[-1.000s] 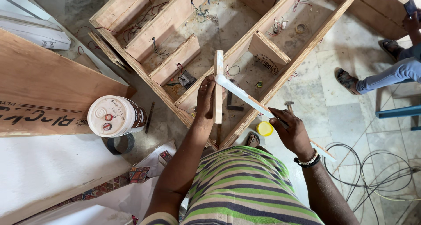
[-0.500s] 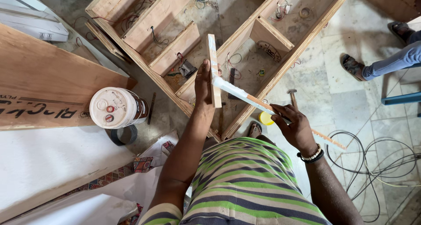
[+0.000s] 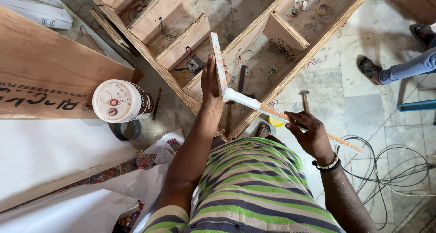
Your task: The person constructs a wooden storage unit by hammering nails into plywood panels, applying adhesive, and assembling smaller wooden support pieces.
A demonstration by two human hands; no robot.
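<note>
My left hand [image 3: 211, 84] grips a narrow wooden strip [image 3: 217, 62] held upright, its white-coated edge facing right. My right hand [image 3: 309, 133] holds a long thin stick [image 3: 290, 118] whose white-smeared end touches the strip's lower part, where white glue [image 3: 236, 96] shows. Both are held above an open plywood frame [image 3: 254, 28] that lies on the floor.
A white glue tub [image 3: 119, 101] stands on a plywood sheet [image 3: 41, 74] at left, a tape roll [image 3: 127, 129] beside it. A hammer [image 3: 305, 99] and a yellow lid [image 3: 275, 121] lie on the tiled floor. Cables [image 3: 390, 169] coil at right. Another person's sandalled feet [image 3: 370, 69] are at upper right.
The view has shifted slightly. The stick's glued end has slid down toward the lower end of the strip; both hands keep their hold.
</note>
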